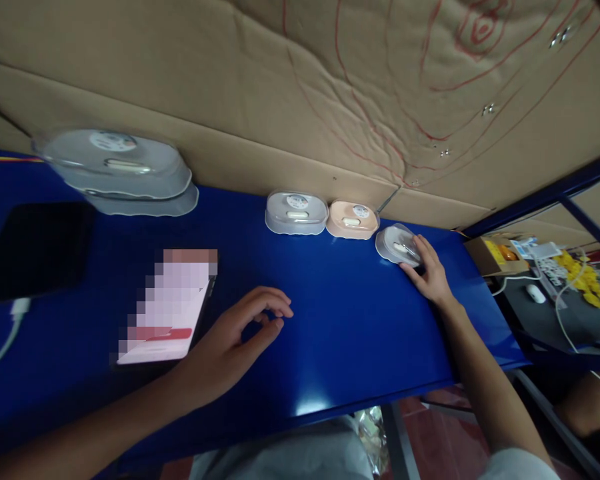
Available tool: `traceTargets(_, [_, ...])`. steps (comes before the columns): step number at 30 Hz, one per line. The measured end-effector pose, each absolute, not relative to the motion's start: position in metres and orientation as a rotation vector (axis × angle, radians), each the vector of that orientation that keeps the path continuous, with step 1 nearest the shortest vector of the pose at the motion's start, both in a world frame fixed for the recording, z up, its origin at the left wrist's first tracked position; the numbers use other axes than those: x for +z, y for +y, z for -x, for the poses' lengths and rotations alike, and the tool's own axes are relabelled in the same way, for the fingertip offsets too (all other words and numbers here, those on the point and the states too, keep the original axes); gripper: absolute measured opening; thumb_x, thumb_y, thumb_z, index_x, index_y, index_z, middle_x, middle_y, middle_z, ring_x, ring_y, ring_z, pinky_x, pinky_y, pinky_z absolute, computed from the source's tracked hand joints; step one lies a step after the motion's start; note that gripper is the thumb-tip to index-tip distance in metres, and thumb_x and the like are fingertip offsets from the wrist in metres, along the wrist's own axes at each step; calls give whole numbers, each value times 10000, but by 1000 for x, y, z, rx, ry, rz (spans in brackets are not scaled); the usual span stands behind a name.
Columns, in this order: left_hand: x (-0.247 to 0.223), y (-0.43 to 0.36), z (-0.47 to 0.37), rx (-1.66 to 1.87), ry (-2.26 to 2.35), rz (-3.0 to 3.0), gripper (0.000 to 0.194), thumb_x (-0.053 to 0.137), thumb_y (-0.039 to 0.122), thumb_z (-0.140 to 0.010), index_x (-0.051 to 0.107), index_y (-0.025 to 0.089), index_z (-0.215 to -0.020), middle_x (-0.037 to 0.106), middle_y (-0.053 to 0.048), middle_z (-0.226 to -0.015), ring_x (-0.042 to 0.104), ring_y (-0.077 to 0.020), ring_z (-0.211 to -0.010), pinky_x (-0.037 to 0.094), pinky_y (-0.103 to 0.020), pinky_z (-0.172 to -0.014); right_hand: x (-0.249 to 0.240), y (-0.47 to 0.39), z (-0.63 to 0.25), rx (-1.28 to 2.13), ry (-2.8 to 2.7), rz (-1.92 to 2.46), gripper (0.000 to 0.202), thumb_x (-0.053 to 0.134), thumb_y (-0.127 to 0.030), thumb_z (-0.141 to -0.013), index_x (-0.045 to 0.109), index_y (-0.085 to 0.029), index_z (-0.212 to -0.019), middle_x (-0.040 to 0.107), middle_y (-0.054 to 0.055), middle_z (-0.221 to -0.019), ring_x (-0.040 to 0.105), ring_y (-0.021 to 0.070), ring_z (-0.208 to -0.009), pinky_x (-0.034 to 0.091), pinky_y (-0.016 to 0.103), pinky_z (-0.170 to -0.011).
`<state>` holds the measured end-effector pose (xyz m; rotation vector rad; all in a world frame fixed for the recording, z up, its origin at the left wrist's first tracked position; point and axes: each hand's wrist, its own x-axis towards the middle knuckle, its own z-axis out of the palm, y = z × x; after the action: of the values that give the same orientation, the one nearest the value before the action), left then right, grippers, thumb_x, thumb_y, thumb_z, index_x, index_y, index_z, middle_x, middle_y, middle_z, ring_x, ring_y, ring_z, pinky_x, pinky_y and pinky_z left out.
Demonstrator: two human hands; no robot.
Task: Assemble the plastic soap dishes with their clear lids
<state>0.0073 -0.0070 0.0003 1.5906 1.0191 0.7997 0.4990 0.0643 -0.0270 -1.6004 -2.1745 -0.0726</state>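
My right hand (429, 273) grips the right end of a small grey container with a clear lid (394, 244), thumb in front and fingers behind. My left hand (260, 318) is above the blue table (330, 320) with its fingers curved and apart, holding nothing. To the left of the gripped container stand a peach container (353, 221) and a grey one (297, 213), side by side along the cardboard wall. Larger grey lidded containers (125, 167) are stacked at the back left. A phone with a lit, partly pixelated screen (167, 310) lies left of my left hand.
A dark device (37, 247) with a white cable (7, 343) lies at the far left. Cardboard (230, 107) with red drawn lines rises behind the table. Beyond a blue frame at right, another table holds a box (495, 257), a white mouse (535, 293) and yellow pieces (583, 277).
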Motion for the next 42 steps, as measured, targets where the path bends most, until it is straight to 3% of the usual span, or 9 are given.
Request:
traceTargets(10, [-1,-8,-6,801,1013,-1606,169,567,339,-1047,731,298,-1057,707,-36,-1211,687,-208,-1080,543,-327,-911,-10,74,-484,-129,-2324,1530,730,643,-541,-1018,395,-320,-1668,330,110,-1765,289,401,-1638,283,651,-1323])
traceTargets(25, [1,-6,-9,745,1022,-1603,196,566,384,-1047,735,283,-1040,731,-50,-1171,701,-217,-1018,570,-327,-861,-21,76,-491,-150,-2289,1580,746,579,-573,-1039,333,-321,-1697,358,118,-1752,357,390,-1610,334,640,-1300])
traceTargets(30, [1,-4,-9,745,1010,-1607,180,569,374,-1049,725,285,-1042,732,-38,-1156,713,-204,-1008,559,-324,-880,-18,96,-490,-297,-2264,1747,692,493,-619,-1047,372,-353,-1674,433,123,-1711,377,456,-1566,324,742,-1215])
traceTargets(35, [0,-5,-7,732,1006,-1622,182,555,376,-1068,714,288,-1062,720,-31,-1176,703,-199,-1038,542,-327,-902,-21,122,-476,-293,-2210,1778,706,456,-636,-1031,436,-299,-1652,484,185,-1628,492,477,-1414,433,719,-1101])
traceTargets(42, [5,-11,-8,730,983,-1669,214,529,382,-1084,711,270,-1085,726,-49,-1153,688,-204,-1008,550,-323,-865,2,127,-423,-185,-2259,1693,780,472,-692,-1027,289,-351,-1704,465,162,-1660,467,467,-1461,370,741,-1144])
